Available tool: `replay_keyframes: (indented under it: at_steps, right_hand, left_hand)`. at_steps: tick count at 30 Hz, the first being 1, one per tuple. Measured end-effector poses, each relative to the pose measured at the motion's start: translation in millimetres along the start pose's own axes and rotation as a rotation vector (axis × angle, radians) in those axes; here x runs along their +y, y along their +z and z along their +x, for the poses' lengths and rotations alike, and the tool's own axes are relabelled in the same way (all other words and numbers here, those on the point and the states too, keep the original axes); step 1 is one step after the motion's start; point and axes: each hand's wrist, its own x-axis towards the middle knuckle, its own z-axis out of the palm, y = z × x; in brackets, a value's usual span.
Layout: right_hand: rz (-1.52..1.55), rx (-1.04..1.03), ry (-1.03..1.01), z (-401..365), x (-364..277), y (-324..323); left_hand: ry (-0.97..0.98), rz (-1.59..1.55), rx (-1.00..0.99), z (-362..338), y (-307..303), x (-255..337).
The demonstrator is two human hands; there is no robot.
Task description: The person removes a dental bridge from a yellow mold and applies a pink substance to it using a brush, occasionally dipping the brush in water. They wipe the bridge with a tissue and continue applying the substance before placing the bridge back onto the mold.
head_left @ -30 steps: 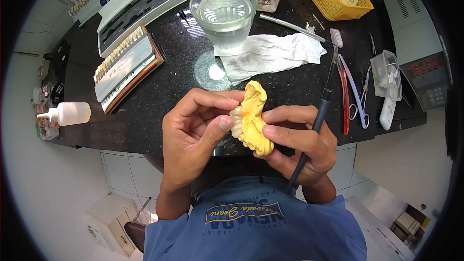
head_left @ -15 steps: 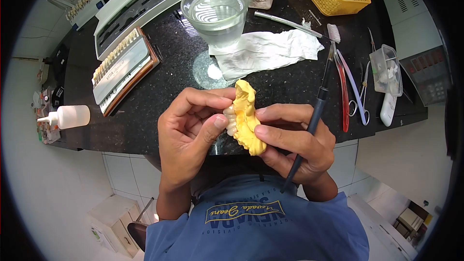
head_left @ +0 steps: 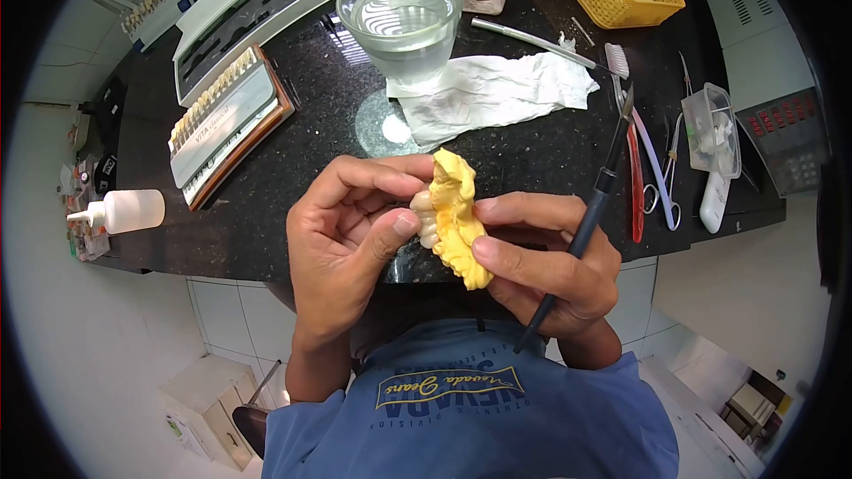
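Note:
A yellow dental model (head_left: 460, 213) stands on end between my two hands, just beyond the table's near edge. Along its left side runs a row of glossy tooth-coloured crowns (head_left: 426, 220). The thumb and forefinger of my left hand (head_left: 342, 235) close on the crowns and the model's upper left edge. My right hand (head_left: 564, 266) grips the model's right side with its fingertips. That same hand also carries a slim dark-handled brush (head_left: 586, 222), lying slantwise across the fingers with its pointed tip up and away. Where the crowns meet the model is partly hidden by my fingers.
Beyond my hands stand a glass bowl of water (head_left: 399, 31) and crumpled white tissue (head_left: 497, 93). A tooth shade guide (head_left: 222, 129) and a squeeze bottle (head_left: 133, 211) lie left. At right are a toothbrush (head_left: 652, 146), a red-handled tool (head_left: 636, 186), scissors (head_left: 661, 200) and a clear box (head_left: 710, 129).
My right hand has turned slightly, and the brush tip has swung a little to the right. The model has shifted slightly with it, while my left hand keeps nearly the same hold.

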Motion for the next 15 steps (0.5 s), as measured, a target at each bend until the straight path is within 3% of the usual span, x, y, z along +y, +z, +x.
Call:
replay_keyframes:
  at_steps: [2, 9, 15]
  right_hand:
    - [0.003, 0.009, -0.018, 0.1, -0.1, 0.3]
    - [-0.011, -0.024, -0.013, -1.2, 1.6, -1.3]
    - [0.151, -0.083, 0.014, -0.5, 3.4, -1.9]
  left_hand:
    - [0.101, -0.035, -0.058, 1.6, -3.2, -3.1]
    - [0.024, -0.05, -0.026, -1.1, -2.8, 2.1]
    - [0.025, -0.056, -0.03, -0.6, -3.8, 3.4]
